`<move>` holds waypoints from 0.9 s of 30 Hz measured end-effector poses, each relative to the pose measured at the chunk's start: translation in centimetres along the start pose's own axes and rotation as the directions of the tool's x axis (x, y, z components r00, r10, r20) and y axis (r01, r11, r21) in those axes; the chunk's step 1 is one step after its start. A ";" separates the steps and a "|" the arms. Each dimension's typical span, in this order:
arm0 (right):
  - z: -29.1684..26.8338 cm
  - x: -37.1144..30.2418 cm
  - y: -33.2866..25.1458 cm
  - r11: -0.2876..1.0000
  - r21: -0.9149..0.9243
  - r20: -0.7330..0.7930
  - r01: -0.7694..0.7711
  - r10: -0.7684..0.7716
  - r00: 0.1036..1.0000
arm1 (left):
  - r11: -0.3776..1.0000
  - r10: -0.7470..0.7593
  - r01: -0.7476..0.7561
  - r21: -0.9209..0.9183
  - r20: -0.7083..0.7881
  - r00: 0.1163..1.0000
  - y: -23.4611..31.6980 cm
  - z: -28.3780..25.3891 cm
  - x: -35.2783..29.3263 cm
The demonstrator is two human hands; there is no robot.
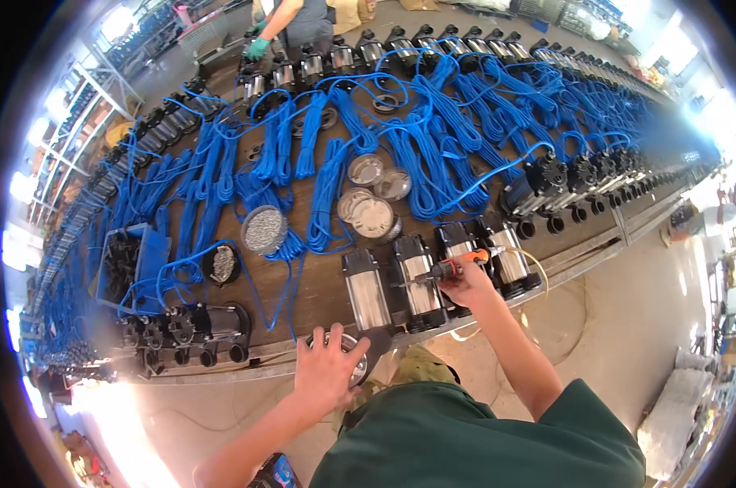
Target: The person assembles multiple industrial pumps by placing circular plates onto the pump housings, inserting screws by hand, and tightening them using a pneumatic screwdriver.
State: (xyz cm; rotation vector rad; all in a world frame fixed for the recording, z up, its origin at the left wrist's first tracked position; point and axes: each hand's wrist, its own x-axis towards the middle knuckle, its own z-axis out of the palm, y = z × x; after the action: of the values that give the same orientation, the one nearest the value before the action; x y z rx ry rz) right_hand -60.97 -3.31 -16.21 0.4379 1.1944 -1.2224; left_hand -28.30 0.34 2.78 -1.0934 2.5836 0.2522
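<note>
My left hand [325, 368] curls its fingers over a round metal-and-black pump end [358, 368] at the table's front edge. A black outlet sticks out beside it, and my palm hides part of the piece. My right hand [465, 285] is closed around an orange and black power screwdriver [449, 267], its thin bit pointing left across the pumps. A pale yellow hose [539, 264] trails from the tool. Silver-bodied pumps with black ends stand in a row before me, among them one pump [368, 297] near my left hand and another pump [421, 285] under the bit.
Round metal covers [372, 215] lie mid-table by a dish of small metal parts [264, 231]. A blue bin [136, 268] holds black parts. Coiled blue cables [433, 154] spread across the table. Finished-looking pumps line its edges. Across the table, a person wears green gloves [258, 49].
</note>
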 end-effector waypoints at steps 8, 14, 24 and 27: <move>5.2 -16.3 14.3 0.850 -0.233 0.454 -0.473 0.525 0.719 | 0.947 -0.203 0.132 -0.292 -0.227 0.952 -5.2 -2.4 -4.4; 14.0 -14.6 21.2 0.843 -0.194 0.606 -0.501 0.505 0.615 | 0.891 -0.286 -0.017 -0.455 -0.588 0.756 -5.5 -1.2 -12.9; 21.5 -10.5 30.6 0.444 -0.282 0.793 0.851 -0.391 0.467 | -0.921 -0.003 0.164 -0.354 0.427 0.904 -14.9 18.1 -10.8; 20.9 -8.1 32.5 0.255 -0.340 0.851 0.905 -0.326 0.411 | -0.738 -0.290 0.072 -0.671 0.412 0.864 -14.5 22.9 -8.2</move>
State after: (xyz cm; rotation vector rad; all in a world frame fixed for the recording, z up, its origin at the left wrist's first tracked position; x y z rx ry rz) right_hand -21.85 -4.67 -11.48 -1.3163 1.1650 -1.2002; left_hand -7.33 2.24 -16.18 -2.0663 0.6255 3.1155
